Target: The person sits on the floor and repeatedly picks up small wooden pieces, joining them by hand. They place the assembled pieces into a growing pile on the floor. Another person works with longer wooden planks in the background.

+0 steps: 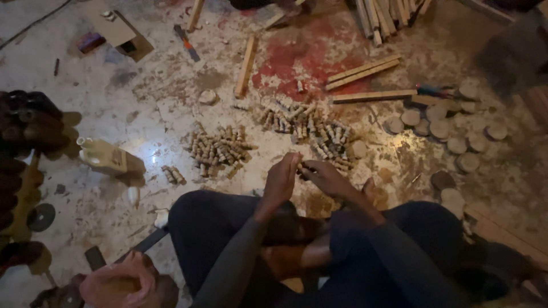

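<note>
Grey concrete floor (pixel 114 108), dusty and stained red at upper centre, carries two heaps of short wooden pegs (pixel 220 149) mid-frame, round discs (pixel 439 128) right and laths (pixel 362 71) above; bare floor lies left of the heaps. Left hand (pixel 281 179) and right hand (pixel 326 177) meet at centre over the knees. Fingers pinch a small peg (pixel 301 168), axis roughly left-right; grip detail blurred.

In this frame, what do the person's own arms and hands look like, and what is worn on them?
Both arms wear long, close-fitting dark grey sleeves reaching to the wrists. The left hand and the right hand are bare: no gloves show. No rings, watch or bands can be made out, though the dim, blurred picture leaves small details uncertain. The sleeves look plain, without visible markings.
</note>
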A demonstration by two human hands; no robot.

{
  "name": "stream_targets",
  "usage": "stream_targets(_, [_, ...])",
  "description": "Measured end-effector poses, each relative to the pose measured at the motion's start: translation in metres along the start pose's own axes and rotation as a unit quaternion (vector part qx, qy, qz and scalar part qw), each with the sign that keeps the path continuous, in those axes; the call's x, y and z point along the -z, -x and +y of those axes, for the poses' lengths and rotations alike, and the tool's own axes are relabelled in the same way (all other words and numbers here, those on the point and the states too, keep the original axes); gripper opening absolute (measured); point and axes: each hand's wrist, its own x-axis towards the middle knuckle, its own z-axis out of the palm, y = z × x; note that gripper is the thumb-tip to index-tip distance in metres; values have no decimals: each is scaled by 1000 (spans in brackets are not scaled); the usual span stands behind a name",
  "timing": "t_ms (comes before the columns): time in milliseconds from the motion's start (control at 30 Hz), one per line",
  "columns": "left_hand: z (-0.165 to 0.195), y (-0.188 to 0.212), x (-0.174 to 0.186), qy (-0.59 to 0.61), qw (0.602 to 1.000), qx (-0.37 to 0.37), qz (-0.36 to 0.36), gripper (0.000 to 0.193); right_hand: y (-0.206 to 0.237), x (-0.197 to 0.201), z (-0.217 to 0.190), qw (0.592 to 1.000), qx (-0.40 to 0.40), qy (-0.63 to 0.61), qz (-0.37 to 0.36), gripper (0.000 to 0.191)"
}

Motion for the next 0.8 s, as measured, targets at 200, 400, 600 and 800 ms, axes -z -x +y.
stream_targets(200, [7,5,1,-10,998,-53,28,32,5,-4,3,992,-35,-122,4,21])
stream_targets(400, [-2,6,-12,36,997,7,67,36,13,-14,-7,989,51,94,100,16])
stream_targets(600, [4,8,9,6,1000,-6,-8,39,5,-2,3,966,-76,-233,-82,21])
stream_targets(800, [-4,6,-7,-28,999,-15,29,40,8,-10,7,999,-9,7,35,23])
